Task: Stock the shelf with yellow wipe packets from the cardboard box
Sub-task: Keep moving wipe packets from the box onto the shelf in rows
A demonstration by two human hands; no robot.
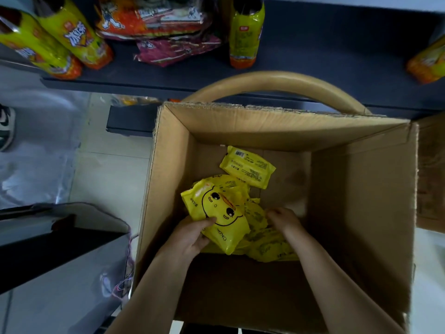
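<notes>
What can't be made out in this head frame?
- Right hand: fingertips are buried in the packet pile, so a grip cannot be told.
- Pile count: packets overlap, partly under the face packet that the left hand holds.
- Bottle: top cut off by the frame's top edge.
- Box: near wall and floor beside it lost in deep shadow.

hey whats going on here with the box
A person reaches into an open cardboard box with both hands. The left hand grips a yellow wipe packet with a cartoon face. The right hand is on the pile of packets beside it; whether it grips one is unclear. Another lone packet lies apart on the box floor. The shelf beyond holds bottles and snack bags.
</notes>
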